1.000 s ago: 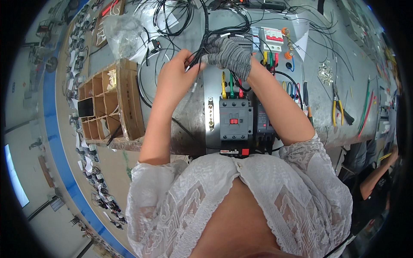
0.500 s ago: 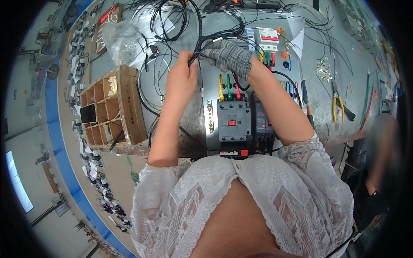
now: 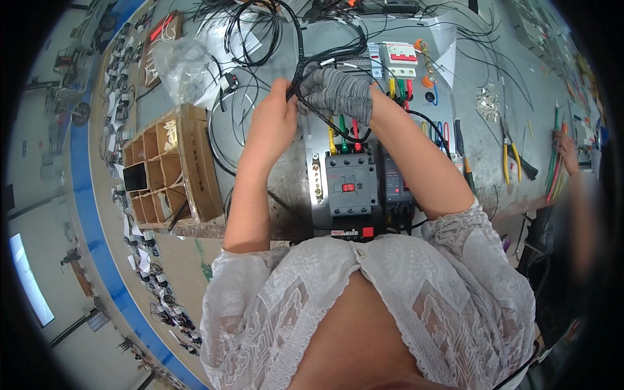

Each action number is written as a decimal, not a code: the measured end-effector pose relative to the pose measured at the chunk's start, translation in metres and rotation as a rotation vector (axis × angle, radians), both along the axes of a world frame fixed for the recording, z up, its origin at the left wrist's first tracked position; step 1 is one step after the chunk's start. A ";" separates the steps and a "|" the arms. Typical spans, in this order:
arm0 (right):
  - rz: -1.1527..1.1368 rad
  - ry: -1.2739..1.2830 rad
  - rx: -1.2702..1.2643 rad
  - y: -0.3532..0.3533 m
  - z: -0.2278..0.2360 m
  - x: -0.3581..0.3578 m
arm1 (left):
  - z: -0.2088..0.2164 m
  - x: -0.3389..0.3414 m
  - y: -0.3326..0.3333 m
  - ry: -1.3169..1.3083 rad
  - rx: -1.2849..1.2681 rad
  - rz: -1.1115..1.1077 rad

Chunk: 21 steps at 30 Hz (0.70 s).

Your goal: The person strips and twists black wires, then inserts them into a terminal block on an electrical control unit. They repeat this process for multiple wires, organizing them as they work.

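Note:
A bundle of black wires (image 3: 299,62) runs down from the far side of the bench. Where it branches, my bare left hand (image 3: 274,116) pinches it between thumb and fingers. My right hand (image 3: 338,92), in a grey knitted glove, closes on the same bundle just beside the left; its fingertips are partly hidden by the wires. Below the glove a loop of black wire hangs over yellow, green and red leads (image 3: 343,130). These run into a dark grey contactor (image 3: 351,184) on a metal plate. A second dark unit (image 3: 395,182) stands to its right, partly behind my forearm.
At left is a divided cardboard box (image 3: 205,162) with a black flat object (image 3: 135,176). A clear plastic bag (image 3: 179,65) lies behind it. A white breaker (image 3: 400,55), small metal pieces (image 3: 487,104), yellow-handled pliers (image 3: 506,159) and another person's hand (image 3: 567,153) are at right.
My gloved hand has shifted slightly left and down along the bundle, and the wire loop below it now hangs more openly. Another person's hand has appeared at the right, by the coloured wires.

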State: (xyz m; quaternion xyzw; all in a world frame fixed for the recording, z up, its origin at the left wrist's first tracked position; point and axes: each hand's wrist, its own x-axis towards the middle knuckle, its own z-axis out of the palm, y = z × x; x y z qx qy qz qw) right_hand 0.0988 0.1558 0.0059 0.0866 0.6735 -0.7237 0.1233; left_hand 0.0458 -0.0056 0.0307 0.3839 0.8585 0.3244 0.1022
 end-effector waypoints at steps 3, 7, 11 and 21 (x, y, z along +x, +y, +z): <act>-0.100 0.076 0.015 0.001 -0.012 -0.001 | 0.004 0.000 0.000 -0.109 0.052 0.001; -0.121 -0.003 0.047 0.000 -0.005 -0.001 | 0.002 0.001 0.005 -0.006 -0.135 0.101; -0.181 -0.053 0.038 -0.001 -0.003 0.002 | -0.006 0.001 0.013 0.255 -0.155 0.100; -0.243 -0.085 -0.589 0.029 -0.001 0.006 | 0.001 0.002 0.022 0.147 -0.125 0.207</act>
